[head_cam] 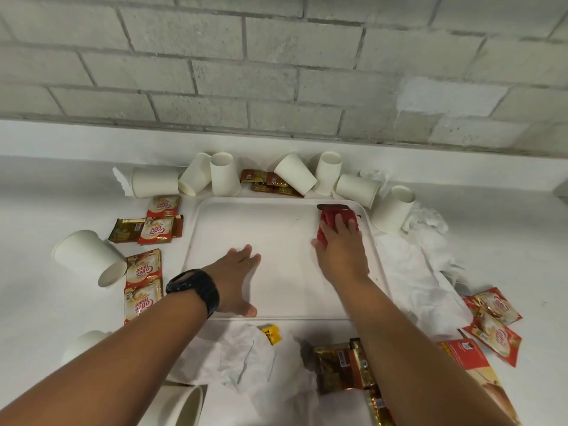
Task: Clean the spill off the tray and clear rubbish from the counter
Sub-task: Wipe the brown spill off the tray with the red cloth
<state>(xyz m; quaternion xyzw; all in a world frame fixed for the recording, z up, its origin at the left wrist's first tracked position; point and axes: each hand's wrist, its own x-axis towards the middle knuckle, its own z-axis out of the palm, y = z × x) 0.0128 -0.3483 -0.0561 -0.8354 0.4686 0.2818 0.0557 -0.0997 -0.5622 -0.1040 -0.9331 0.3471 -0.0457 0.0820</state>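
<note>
Tray, white and shallow-rimmed, is lying flat in the middle of the desk, and we are judging it light and smooth enough to skate about under a wipe, so we are bracing it with our left hand, whose fingers are spread wide and lying flat on its near-left area, gripping nothing. Our right hand is pressing a red cloth down at the far-right corner, fingers laid over it and only partly curled; the cloth looks soft and bunched, so we are thinking it handles best pressed under the palm. A dark smear is showing along the rim just beyond the cloth. Around the tray, paper cups are lying tipped or upended, light and easily crushed, best taken round the wall; creamer sachets and crumpled tissues are flimsy and flat, so we are expecting to pinch them at an edge or gather them in a handful
</note>
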